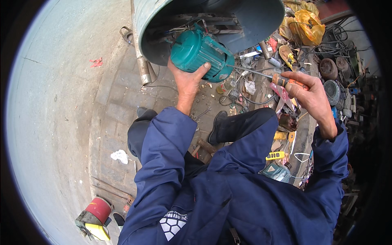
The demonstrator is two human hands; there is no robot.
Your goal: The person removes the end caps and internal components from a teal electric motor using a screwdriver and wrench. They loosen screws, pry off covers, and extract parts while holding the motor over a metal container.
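Observation:
A green electric motor with a finned body (201,52) lies on its side at the mouth of a large grey-green drum (261,16). My left hand (185,77) is wrapped round its lower near side, thumb across the fins. In my right hand (308,94) is a screwdriver (261,74) with a worn orange handle. Its long shaft points left, and the tip meets the motor's right end. Whether the tip sits in a screw is too small to tell. My left palm and part of the motor's underside are hidden.
Loose parts, cables and scraps cover the ground to the right, with a yellow plastic bag (307,27) behind. A metal pipe (143,70) leans beside the drum. A yellow control pendant (275,155) lies by my right knee, and a red cylindrical machine (98,209) stands lower left.

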